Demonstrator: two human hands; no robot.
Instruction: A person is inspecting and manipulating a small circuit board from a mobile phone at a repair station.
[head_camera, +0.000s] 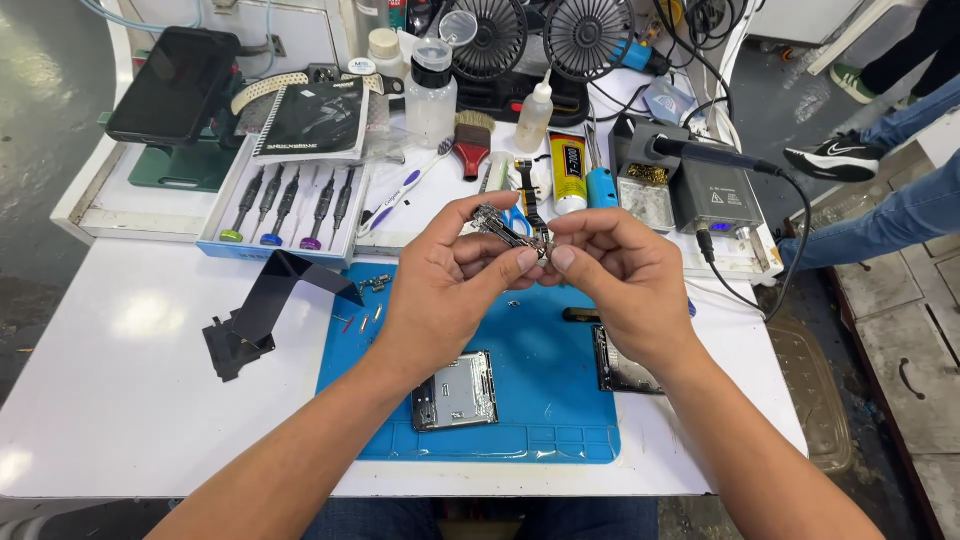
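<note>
From my head camera: my left hand (445, 275) and right hand (610, 275) both pinch a small circuit board part (505, 230), held above the far edge of the blue mat (560, 400). Its long axis slants between my fingertips, left hand slightly nearer.

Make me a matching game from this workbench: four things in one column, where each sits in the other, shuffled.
Things:
1. small metal part
2. screwdrivers
3. phone
4. open device

Places:
A. on the blue mat
B. propped on a green stand, far left
C. pinched between both hands: left hand, right hand
D. lined up in a tray

Pairs: 1-C, 2-D, 3-B, 4-A
</note>
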